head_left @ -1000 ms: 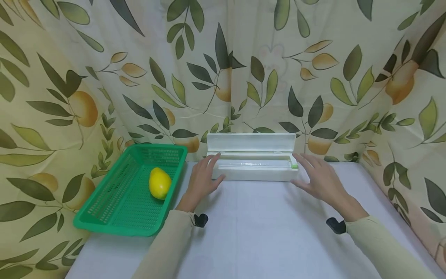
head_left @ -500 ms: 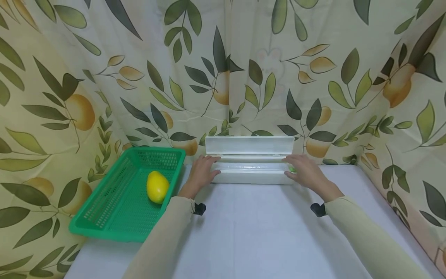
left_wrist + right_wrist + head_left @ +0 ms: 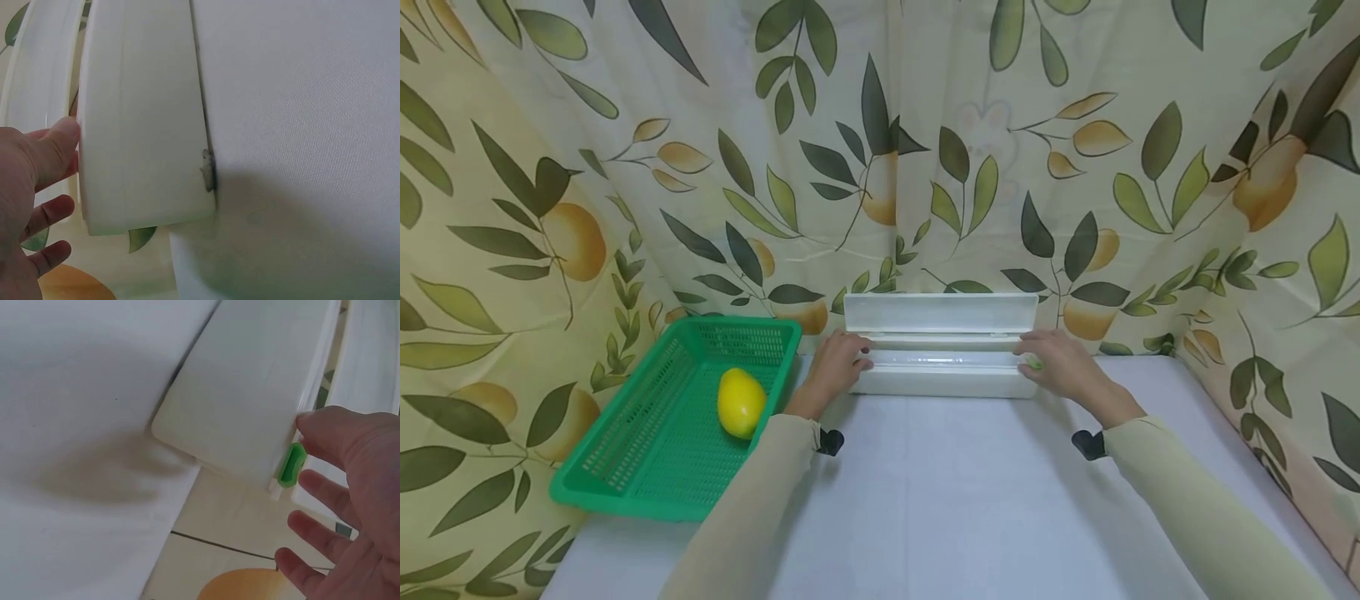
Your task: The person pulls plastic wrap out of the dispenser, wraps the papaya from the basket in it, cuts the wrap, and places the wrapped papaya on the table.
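A white cling film dispenser (image 3: pixel 943 383) stands at the back of the table, its lid (image 3: pixel 940 314) raised. Clear cling film (image 3: pixel 943 359) shows as a shiny strip inside. At its left end my left hand (image 3: pixel 832 367) brings thumb and index finger together in a pinch at the film's edge. My right hand (image 3: pixel 1063 367) does likewise at the right end, next to a green cutter slider (image 3: pixel 291 465). The other fingers of both hands are spread apart in the wrist views. Fingers hide the film's ends, so the pinched edge itself is not visible.
A green plastic basket (image 3: pixel 617 502) stands on the left, with a yellow mango-like fruit (image 3: pixel 741 404) in it. A leaf-patterned curtain (image 3: pixel 955 167) hangs close behind the dispenser and along both sides. A white cloth (image 3: pixel 940 500) covers the table.
My right hand has moved left, from beside the dispenser onto its right end. Both hands' thumbs and fingers have drawn closer together. Dispenser, basket and fruit stay in place.
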Demonstrator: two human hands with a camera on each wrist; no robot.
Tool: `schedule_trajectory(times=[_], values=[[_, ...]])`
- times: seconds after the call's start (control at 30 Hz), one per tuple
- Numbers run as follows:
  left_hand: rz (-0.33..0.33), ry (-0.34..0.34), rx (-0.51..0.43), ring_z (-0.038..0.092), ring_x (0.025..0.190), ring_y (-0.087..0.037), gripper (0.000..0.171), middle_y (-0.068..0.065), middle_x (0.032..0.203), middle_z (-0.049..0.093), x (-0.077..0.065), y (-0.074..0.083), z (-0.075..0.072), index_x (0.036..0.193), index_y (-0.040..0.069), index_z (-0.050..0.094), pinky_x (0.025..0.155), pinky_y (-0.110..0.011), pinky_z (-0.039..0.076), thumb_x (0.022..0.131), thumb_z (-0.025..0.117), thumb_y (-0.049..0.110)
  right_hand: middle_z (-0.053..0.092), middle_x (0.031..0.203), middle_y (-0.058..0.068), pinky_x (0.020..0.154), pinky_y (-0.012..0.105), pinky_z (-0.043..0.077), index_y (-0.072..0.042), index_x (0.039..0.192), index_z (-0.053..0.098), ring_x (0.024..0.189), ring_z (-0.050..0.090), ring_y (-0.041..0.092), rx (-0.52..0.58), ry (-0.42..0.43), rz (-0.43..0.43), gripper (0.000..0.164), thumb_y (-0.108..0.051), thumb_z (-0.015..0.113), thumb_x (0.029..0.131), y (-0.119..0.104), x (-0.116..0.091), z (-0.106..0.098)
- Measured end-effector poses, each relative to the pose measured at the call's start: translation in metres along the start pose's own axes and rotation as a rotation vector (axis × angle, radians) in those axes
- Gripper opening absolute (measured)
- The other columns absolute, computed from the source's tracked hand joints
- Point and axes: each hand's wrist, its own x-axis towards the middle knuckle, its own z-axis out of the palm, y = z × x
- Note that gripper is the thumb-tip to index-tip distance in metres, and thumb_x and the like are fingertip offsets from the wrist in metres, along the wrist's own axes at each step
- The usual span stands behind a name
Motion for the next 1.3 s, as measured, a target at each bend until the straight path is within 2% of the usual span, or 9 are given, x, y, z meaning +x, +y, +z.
schedule_trajectory(times=[0.23, 0.43, 0.7, 0.83, 1.03, 1.2, 1.3], values=[[0.024, 0.012, 0.024, 0.058, 0.101, -0.026, 0.016, -0.003, 0.103, 0.075, -0.001, 0.001, -0.001, 0.109, 0.013, 0.08, 0.09, -0.046, 0.045, 0.095, 0.075, 0.014, 0.061, 0.136, 0.027, 0.099, 0.07, 0.041, -0.004, 0.111, 0.077, 0.126, 0.051, 0.053, 0.024, -0.009, 0.015, 0.018, -0.006, 0.071, 0.094, -0.002, 0.001, -0.001], [0.011, 0.028, 0.027, 0.058, 0.098, -0.024, 0.01, -0.001, 0.098, 0.073, -0.001, 0.002, -0.001, 0.102, 0.015, 0.082, 0.09, -0.044, 0.045, 0.095, 0.074, 0.016, 0.064, 0.131, 0.026, 0.094, 0.069, 0.045, -0.003, 0.105, 0.078, 0.12, 0.055, 0.052, 0.016, 0.051, 0.011, 0.014, -0.002, 0.071, 0.093, -0.003, 0.0, 0.004], [0.001, 0.041, 0.014, 0.056, 0.096, -0.023, 0.01, -0.003, 0.095, 0.073, -0.001, 0.001, 0.001, 0.101, 0.011, 0.079, 0.09, -0.044, 0.046, 0.098, 0.072, 0.016, 0.068, 0.124, 0.024, 0.096, 0.066, 0.046, -0.002, 0.105, 0.077, 0.116, 0.059, 0.047, 0.02, 0.128, 0.053, 0.014, -0.003, 0.073, 0.092, 0.0, -0.001, 0.016], [-0.005, 0.078, -0.018, 0.057, 0.095, -0.023, 0.009, -0.004, 0.095, 0.072, -0.001, -0.002, 0.004, 0.101, 0.009, 0.076, 0.091, -0.042, 0.048, 0.1, 0.069, 0.016, 0.071, 0.119, 0.022, 0.098, 0.063, 0.047, -0.001, 0.107, 0.076, 0.115, 0.06, 0.045, 0.035, 0.157, 0.075, 0.014, -0.005, 0.073, 0.093, 0.0, -0.001, 0.018], [0.028, 0.167, -0.042, 0.062, 0.097, -0.028, 0.006, -0.007, 0.095, 0.073, 0.001, -0.007, 0.005, 0.099, 0.006, 0.073, 0.091, -0.043, 0.051, 0.098, 0.069, 0.011, 0.071, 0.115, 0.023, 0.096, 0.061, 0.048, 0.0, 0.109, 0.074, 0.111, 0.06, 0.044, 0.062, 0.173, 0.112, 0.015, -0.007, 0.071, 0.096, 0.0, -0.001, 0.019], [0.025, 0.127, -0.064, 0.061, 0.099, -0.027, 0.013, -0.007, 0.099, 0.074, 0.0, -0.01, 0.004, 0.106, 0.007, 0.076, 0.092, -0.043, 0.05, 0.097, 0.072, 0.014, 0.071, 0.116, 0.023, 0.097, 0.061, 0.048, 0.001, 0.111, 0.074, 0.111, 0.061, 0.045, 0.066, 0.167, 0.124, 0.017, -0.008, 0.07, 0.097, 0.002, 0.001, 0.019], [0.027, 0.107, -0.041, 0.062, 0.102, -0.027, 0.017, -0.007, 0.104, 0.076, -0.001, -0.011, 0.004, 0.109, 0.007, 0.077, 0.095, -0.043, 0.049, 0.096, 0.074, 0.016, 0.071, 0.117, 0.023, 0.097, 0.061, 0.047, 0.0, 0.11, 0.074, 0.112, 0.061, 0.045, 0.061, 0.161, 0.116, 0.016, -0.008, 0.069, 0.097, 0.003, 0.003, 0.019]])
